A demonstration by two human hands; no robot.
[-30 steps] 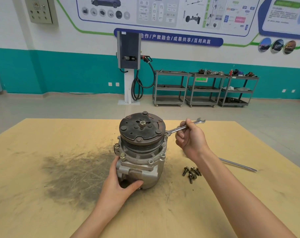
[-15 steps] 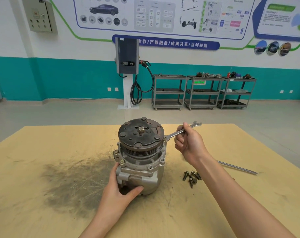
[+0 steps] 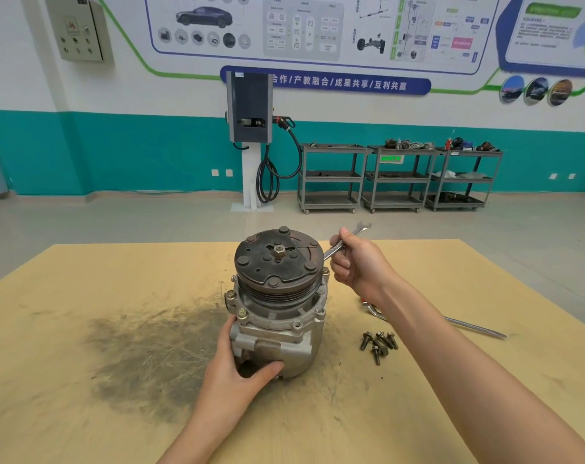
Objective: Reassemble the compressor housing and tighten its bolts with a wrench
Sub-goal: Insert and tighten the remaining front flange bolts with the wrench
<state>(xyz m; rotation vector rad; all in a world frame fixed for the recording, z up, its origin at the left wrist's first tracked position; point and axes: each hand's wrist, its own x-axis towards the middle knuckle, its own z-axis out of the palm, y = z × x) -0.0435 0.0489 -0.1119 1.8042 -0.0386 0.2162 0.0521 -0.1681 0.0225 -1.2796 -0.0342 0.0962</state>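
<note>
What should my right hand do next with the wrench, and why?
Probably swing the wrench another short stroke. The right hand grips its handle, and its far end reaches toward a bolt on the compressor's right rim, while the left hand steadies the body. Whether the end sits on the bolt is hidden.

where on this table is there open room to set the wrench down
Bare wood lies left of the compressor, beyond the dark smudge, and along the far edge behind it. Right of it is crowded: the loose bolts, a long metal tool, and the right hand gripping the wrench. The left hand holds the compressor's near side.
</note>
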